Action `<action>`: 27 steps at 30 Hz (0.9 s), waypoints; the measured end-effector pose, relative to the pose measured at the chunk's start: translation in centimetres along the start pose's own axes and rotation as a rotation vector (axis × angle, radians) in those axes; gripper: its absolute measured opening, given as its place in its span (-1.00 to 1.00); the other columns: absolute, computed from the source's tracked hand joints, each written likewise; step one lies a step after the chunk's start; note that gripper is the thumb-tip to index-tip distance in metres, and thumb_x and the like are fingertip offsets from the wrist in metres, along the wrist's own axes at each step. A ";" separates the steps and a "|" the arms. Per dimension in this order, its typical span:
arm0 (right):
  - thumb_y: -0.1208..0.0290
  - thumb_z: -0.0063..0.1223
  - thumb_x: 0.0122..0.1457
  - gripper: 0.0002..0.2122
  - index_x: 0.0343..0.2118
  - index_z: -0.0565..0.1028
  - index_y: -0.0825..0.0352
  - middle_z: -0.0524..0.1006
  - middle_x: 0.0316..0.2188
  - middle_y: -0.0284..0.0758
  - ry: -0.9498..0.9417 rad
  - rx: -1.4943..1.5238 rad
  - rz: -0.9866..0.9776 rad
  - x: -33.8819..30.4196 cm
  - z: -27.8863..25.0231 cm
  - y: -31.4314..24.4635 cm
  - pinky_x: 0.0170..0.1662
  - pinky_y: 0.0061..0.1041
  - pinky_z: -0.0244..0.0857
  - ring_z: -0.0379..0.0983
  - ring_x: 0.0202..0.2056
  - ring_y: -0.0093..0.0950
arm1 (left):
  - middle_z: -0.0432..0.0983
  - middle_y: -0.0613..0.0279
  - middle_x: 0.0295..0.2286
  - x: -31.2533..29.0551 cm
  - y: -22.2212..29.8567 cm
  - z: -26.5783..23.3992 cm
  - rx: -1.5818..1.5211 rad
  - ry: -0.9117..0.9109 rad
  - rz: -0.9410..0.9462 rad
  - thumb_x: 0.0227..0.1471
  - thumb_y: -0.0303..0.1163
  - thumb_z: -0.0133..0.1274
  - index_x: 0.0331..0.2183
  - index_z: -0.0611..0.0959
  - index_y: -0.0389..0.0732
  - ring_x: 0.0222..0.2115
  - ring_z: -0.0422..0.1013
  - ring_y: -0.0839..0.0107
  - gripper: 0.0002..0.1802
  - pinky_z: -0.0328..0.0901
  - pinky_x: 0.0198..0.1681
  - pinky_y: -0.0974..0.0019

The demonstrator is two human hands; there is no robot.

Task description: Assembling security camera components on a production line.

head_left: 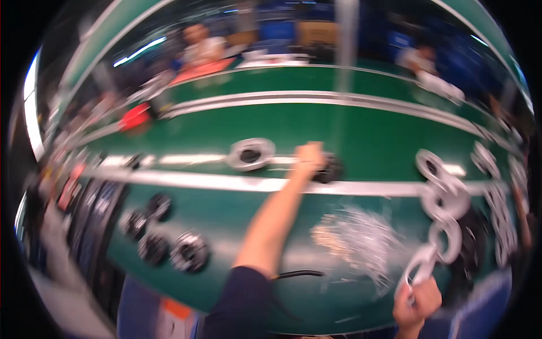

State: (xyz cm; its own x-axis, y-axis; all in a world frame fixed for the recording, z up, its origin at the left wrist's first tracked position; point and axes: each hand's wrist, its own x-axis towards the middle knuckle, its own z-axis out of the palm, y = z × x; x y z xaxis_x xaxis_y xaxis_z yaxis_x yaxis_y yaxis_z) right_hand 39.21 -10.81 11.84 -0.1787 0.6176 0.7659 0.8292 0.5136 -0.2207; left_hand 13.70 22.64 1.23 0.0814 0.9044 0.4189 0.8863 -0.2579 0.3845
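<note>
This is a factory: workers (204, 51) line a long green conveyor (389, 133).

A blurred black round part (333, 169) sits on the green belt (384, 135) — a pale ring (427, 255) slants at lower right.

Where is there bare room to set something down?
The near bench is bare between the black rings and the left forearm. Past the white rail, a wide green stretch lies bare between the black part at the left hand and the white rings. The right side is crowded: those rings, the right hand, the plastic pile.
</note>
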 end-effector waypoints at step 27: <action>-0.06 0.26 -0.53 -0.14 -0.10 0.26 0.38 0.07 0.01 -0.04 -0.864 0.293 -0.309 3.1 9.7 -12.4 0.03 -0.01 -0.19 -0.06 0.04 -0.01 | 0.38 0.21 -0.22 -23.5 -2.0 -17.0 -2.117 0.187 -0.621 0.10 -0.18 -0.36 -0.12 0.35 -0.21 -0.21 0.33 0.40 -0.60 0.22 -0.10 0.23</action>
State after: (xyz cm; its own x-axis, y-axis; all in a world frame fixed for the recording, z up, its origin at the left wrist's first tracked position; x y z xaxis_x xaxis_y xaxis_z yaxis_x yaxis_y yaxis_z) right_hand 23.24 -9.48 11.05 -0.7926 0.5954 0.1318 0.5358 0.7831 -0.3157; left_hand 2.26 -3.90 4.62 -0.0784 0.9943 -0.0718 -0.8799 -0.0352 0.4739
